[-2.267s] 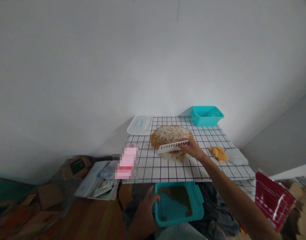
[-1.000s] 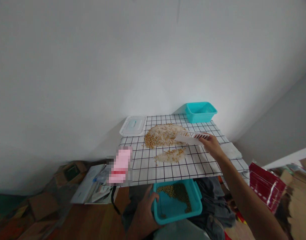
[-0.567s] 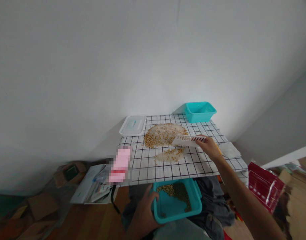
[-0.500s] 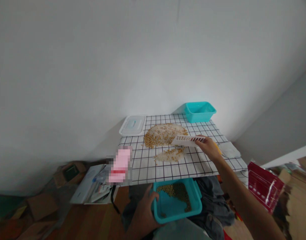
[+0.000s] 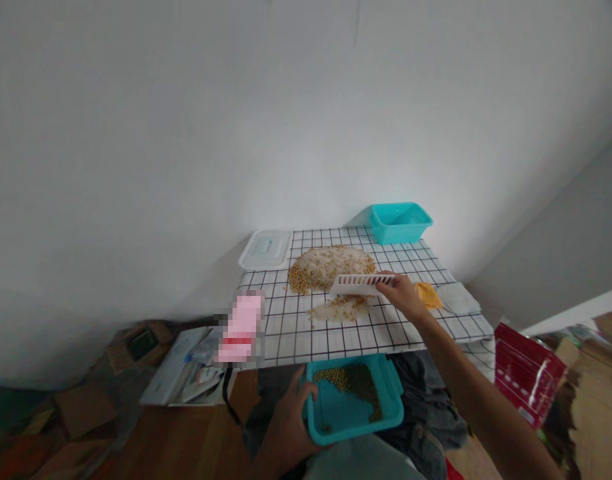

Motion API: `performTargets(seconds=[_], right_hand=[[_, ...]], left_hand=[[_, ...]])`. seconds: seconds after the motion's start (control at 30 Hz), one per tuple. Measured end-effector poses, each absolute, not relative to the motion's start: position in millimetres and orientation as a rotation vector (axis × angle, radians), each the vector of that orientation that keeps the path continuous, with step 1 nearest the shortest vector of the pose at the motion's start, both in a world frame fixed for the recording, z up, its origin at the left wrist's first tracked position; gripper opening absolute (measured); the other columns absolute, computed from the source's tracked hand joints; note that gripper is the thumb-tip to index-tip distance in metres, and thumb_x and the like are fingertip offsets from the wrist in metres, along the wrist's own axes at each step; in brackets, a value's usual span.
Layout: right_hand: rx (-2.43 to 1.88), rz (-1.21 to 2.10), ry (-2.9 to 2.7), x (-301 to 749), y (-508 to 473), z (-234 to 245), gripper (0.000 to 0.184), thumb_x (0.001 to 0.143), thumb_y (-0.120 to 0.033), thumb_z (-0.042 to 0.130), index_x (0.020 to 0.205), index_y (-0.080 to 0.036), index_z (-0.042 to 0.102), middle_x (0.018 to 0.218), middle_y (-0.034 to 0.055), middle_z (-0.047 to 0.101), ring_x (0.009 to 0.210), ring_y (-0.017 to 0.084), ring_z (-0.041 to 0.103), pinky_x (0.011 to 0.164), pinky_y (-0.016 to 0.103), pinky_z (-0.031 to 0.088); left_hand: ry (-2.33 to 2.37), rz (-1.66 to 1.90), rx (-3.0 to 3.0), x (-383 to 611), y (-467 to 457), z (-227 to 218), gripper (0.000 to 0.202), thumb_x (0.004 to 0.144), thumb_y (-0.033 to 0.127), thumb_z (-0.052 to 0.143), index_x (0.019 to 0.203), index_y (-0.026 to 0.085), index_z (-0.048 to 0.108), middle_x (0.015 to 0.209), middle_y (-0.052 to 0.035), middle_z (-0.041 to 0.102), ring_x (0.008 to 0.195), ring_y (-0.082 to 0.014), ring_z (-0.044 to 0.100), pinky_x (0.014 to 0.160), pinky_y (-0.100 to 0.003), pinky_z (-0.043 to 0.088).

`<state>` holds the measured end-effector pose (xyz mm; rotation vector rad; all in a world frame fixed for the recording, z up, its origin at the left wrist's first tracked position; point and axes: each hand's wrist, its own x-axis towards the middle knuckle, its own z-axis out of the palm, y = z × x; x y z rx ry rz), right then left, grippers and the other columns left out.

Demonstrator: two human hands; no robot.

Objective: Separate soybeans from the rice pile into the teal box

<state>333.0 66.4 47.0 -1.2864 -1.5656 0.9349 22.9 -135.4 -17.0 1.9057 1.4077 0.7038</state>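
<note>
My right hand [image 5: 400, 293] grips one end of a white slotted plastic tray [image 5: 357, 286], holding it over the table between two heaps. Behind it spreads a large heap [image 5: 333, 261] of yellowish beans mixed with white grains. A smaller patch [image 5: 340, 310] of the same mix lies in front. Below the table edge, my left hand [image 5: 290, 419] is closed around the left rim of a teal tub [image 5: 355, 435], its thumb over the edge. Inside the tub are yellow beans [image 5: 336, 378] and dark green beans [image 5: 365, 385].
On the grid-patterned tablecloth [image 5: 286, 340] stand another teal tub [image 5: 400, 230] at back right and a clear lid [image 5: 267, 249] at back left. An orange cloth [image 5: 428, 295] and white cloth [image 5: 457, 298] lie right. A pink item [image 5: 241, 323], blurred out, is left; a red bag [image 5: 529, 373] is far right.
My right hand has moved the slotted tray a little to the left, and the orange cloth now shows more fully. My left hand and the tub it holds stay in place.
</note>
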Motion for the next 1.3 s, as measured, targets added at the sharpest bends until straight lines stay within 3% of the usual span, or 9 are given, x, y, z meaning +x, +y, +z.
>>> performTargets(seconds=[0.3, 0.63, 1.1, 1.3], right_hand=[[-1.266, 0.934, -1.587, 318, 58, 46, 0.024, 0.081, -0.025, 0.062, 0.100, -0.018, 0.075, 0.090, 0.0048, 0.076, 0.080, 0.020, 0.068, 0.073, 0.030, 0.052], [-1.269, 0.930, -1.600, 311, 45, 55, 0.021, 0.080, -0.023, 0.062, 0.095, -0.018, 0.076, 0.083, 0.0034, 0.074, 0.074, 0.019, 0.066, 0.069, 0.028, 0.049], [-1.228, 0.987, -1.616, 296, 75, 54, 0.021, 0.081, -0.025, 0.062, 0.095, -0.016, 0.075, 0.074, 0.0015, 0.069, 0.060, 0.014, 0.058, 0.056, 0.024, 0.044], [-1.215, 0.970, -1.654, 304, 63, 55, 0.021, 0.080, -0.023, 0.062, 0.096, -0.017, 0.076, 0.081, 0.0028, 0.072, 0.068, 0.016, 0.063, 0.063, 0.025, 0.047]], left_hand=[[1.449, 0.798, 1.866, 26, -139, -32, 0.054, 0.050, 0.027, 0.087, 0.090, 0.024, 0.050, 0.147, -0.0119, 0.044, 0.126, -0.0337, 0.057, 0.093, -0.038, 0.051], [1.448, 0.795, 1.923, 29, -136, -28, 0.052, 0.051, 0.035, 0.086, 0.088, 0.024, 0.051, 0.139, -0.0116, 0.049, 0.114, -0.0292, 0.063, 0.085, -0.033, 0.053], [1.431, 0.714, 1.914, 18, -138, -20, 0.053, 0.056, 0.031, 0.087, 0.093, 0.024, 0.050, 0.145, -0.0133, 0.043, 0.123, -0.0316, 0.058, 0.092, -0.036, 0.050], [1.415, 0.749, 1.928, 19, -138, -24, 0.052, 0.058, 0.036, 0.087, 0.092, 0.024, 0.049, 0.144, -0.0136, 0.044, 0.124, -0.0313, 0.057, 0.093, -0.035, 0.050]])
